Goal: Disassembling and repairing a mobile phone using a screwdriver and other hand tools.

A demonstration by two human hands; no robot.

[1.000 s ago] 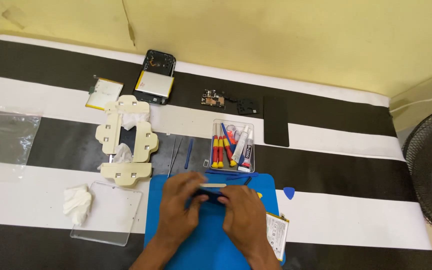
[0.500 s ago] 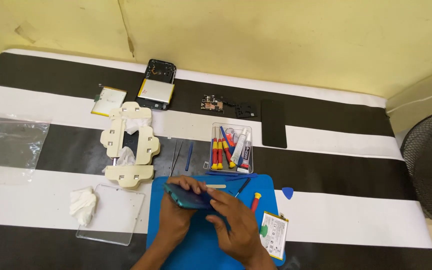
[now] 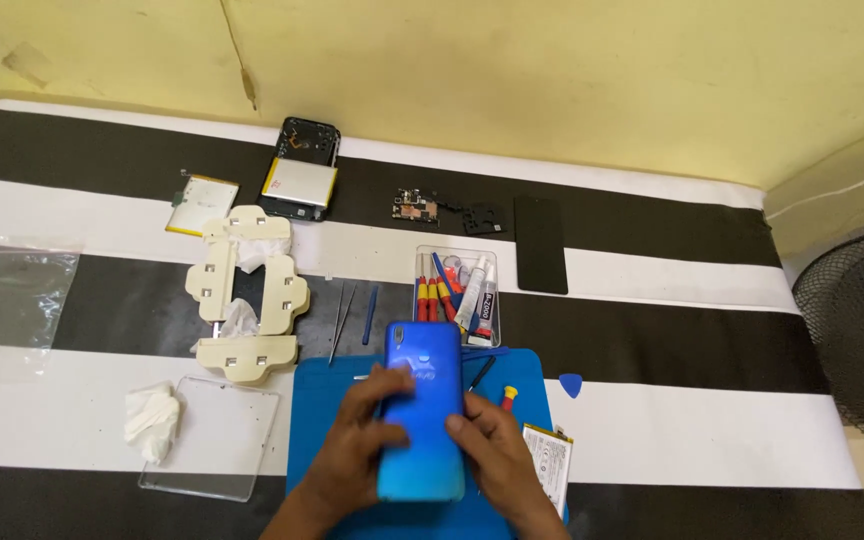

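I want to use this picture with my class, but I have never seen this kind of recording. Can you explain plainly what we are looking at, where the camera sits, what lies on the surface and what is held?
The camera is worn on a person's head and looks down at their own two bare hands. There is no machine here.

The left hand and right hand together grip a blue phone back cover, held above a blue work mat.

These rest on a black and white striped cloth. On it lie a clear tray of screwdrivers and a glue tube, tweezers, a cream plastic clamp frame, an opened phone body, a black panel, a clear case and crumpled white tissue.

A fan stands at the right edge.
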